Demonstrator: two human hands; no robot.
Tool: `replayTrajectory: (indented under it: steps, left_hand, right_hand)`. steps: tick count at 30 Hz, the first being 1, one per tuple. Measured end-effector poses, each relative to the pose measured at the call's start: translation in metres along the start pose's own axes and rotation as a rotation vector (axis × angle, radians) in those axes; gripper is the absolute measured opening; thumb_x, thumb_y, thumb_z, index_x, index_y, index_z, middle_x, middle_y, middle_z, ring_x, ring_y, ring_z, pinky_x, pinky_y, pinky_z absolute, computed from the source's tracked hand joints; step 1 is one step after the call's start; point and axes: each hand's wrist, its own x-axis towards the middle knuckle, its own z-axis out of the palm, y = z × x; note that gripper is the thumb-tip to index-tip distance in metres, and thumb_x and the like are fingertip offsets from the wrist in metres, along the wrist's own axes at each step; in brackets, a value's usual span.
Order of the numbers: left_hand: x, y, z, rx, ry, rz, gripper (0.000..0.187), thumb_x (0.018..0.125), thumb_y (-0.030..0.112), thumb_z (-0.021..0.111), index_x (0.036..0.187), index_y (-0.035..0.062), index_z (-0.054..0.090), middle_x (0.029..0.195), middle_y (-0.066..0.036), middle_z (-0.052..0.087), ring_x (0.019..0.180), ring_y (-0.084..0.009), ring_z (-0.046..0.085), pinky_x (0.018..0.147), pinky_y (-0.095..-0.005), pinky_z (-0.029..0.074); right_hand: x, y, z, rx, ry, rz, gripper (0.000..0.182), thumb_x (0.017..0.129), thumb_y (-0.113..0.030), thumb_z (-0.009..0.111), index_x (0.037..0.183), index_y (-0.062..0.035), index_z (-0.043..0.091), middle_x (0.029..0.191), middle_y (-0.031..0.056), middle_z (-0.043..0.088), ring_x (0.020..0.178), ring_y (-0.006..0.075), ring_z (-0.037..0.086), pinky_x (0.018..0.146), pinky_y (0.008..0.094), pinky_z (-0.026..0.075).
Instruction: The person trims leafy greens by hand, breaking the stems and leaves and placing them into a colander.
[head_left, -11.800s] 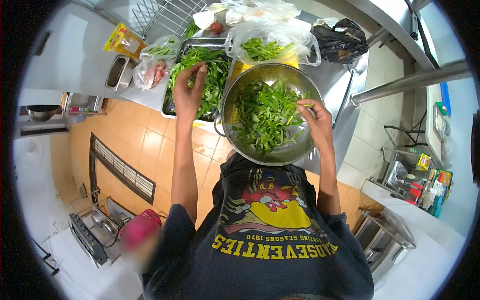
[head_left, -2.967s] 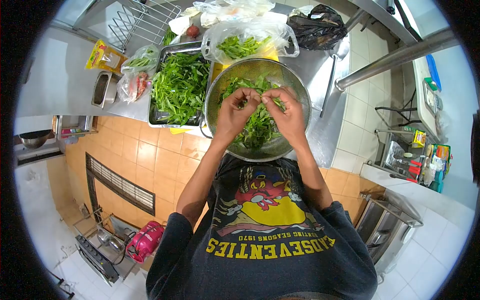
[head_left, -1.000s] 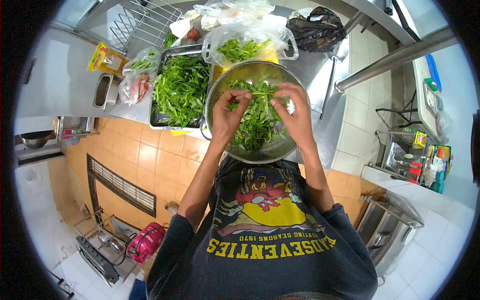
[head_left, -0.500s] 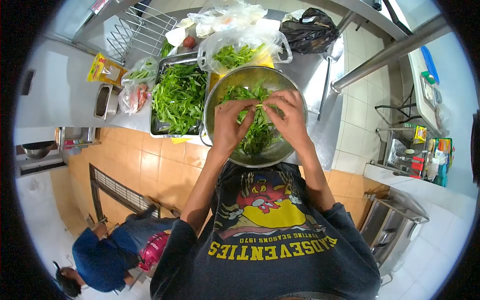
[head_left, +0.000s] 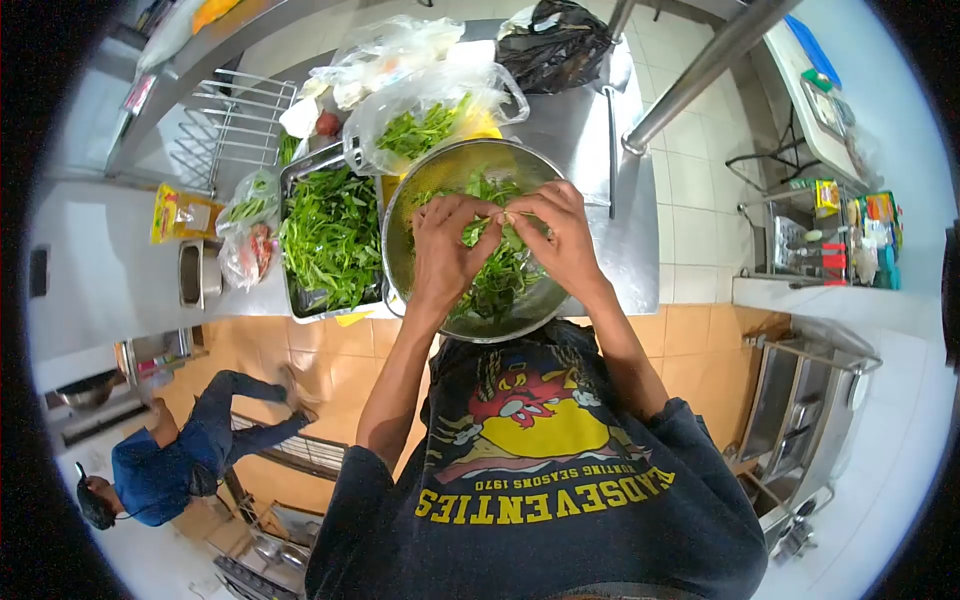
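Over a large round metal bowl (head_left: 402, 222), my left hand (head_left: 448, 245) and my right hand (head_left: 558, 238) meet at their fingertips. Both are closed in a pinch on a thin green stem (head_left: 500, 216), which the fingers partly cover. Loose leafy greens (head_left: 485, 290) lie in the bowl beneath my hands. Left of the bowl is a rectangular metal tray (head_left: 290, 270) heaped with more leafy greens (head_left: 335, 235). Behind the bowl, a clear plastic bag (head_left: 365, 120) holds green stalks (head_left: 420, 130).
A black plastic bag (head_left: 555, 50), a red onion (head_left: 327, 123) and a wire rack (head_left: 240, 125) stand toward the back. Small bags, a yellow packet (head_left: 180, 213) and a metal container (head_left: 198, 272) are at left. A person in blue (head_left: 165, 470) is at lower left.
My view has turned, so the counter and its things sit further left. Both hands remain pinched together over the bowl. The person in blue has shifted, legs now apart, and their pink item has gone from view.
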Motion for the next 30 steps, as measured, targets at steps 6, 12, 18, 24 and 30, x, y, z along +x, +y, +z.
replayTrajectory:
  steps: [6, 12, 18, 24, 30]
  left_hand:
    - [0.002, -0.018, 0.005, -0.424, -0.13, -0.142, 0.01, 0.084, 0.011, 0.069, 0.09, 0.0044, 0.066, 0.087, -0.005, 0.065, 0.088, -0.0166, 0.058, 0.082, -0.031, 0.043]
    - [-0.003, -0.04, -0.009, -0.866, -0.212, -0.532, 0.011, 0.091, 0.015, 0.065, 0.097, 0.0052, 0.067, 0.088, 0.0, 0.064, 0.087, -0.0091, 0.056, 0.086, -0.0259, 0.043]
    - [-0.004, -0.095, -0.055, -1.11, -0.147, -0.724, 0.021, 0.095, 0.026, 0.063, 0.106, 0.0089, 0.067, 0.094, 0.002, 0.066, 0.081, -0.0053, 0.052, 0.08, -0.0214, 0.039]
    - [-0.023, -0.142, -0.121, -0.851, 0.069, -0.6, 0.02, 0.093, 0.02, 0.065, 0.109, 0.0077, 0.067, 0.097, 0.001, 0.066, 0.092, -0.0084, 0.058, 0.087, -0.0275, 0.044]
    - [-0.038, -0.189, -0.173, 0.105, 0.07, -0.112, 0.019, 0.088, 0.009, 0.065, 0.107, 0.0043, 0.068, 0.105, -0.013, 0.069, 0.098, -0.0265, 0.062, 0.088, -0.0371, 0.046]
  right_hand:
    - [-0.008, -0.011, 0.011, 0.091, 0.109, 0.136, 0.008, 0.082, -0.005, 0.068, 0.09, -0.0037, 0.067, 0.084, 0.0065, 0.063, 0.087, 0.024, 0.054, 0.084, 0.0352, 0.039]
    - [-0.015, -0.028, 0.033, 0.306, 0.192, 0.283, 0.008, 0.089, -0.007, 0.066, 0.095, -0.0028, 0.066, 0.094, 0.0045, 0.064, 0.092, 0.0155, 0.057, 0.086, 0.0291, 0.042]
    - [-0.024, -0.037, 0.03, 0.272, 0.308, 0.439, 0.01, 0.09, -0.011, 0.066, 0.098, -0.0058, 0.069, 0.094, 0.0038, 0.066, 0.094, 0.014, 0.058, 0.086, 0.0275, 0.044]
    - [-0.028, -0.045, 0.037, 0.35, 0.387, 0.5, 0.012, 0.091, -0.009, 0.065, 0.101, -0.0042, 0.069, 0.097, 0.0023, 0.066, 0.092, 0.0105, 0.058, 0.083, 0.0253, 0.045]
    - [-0.023, -0.051, 0.054, 0.37, 0.416, 0.495, 0.014, 0.092, -0.009, 0.064, 0.103, -0.0015, 0.069, 0.093, 0.0014, 0.067, 0.084, 0.0085, 0.059, 0.076, 0.0226, 0.047]
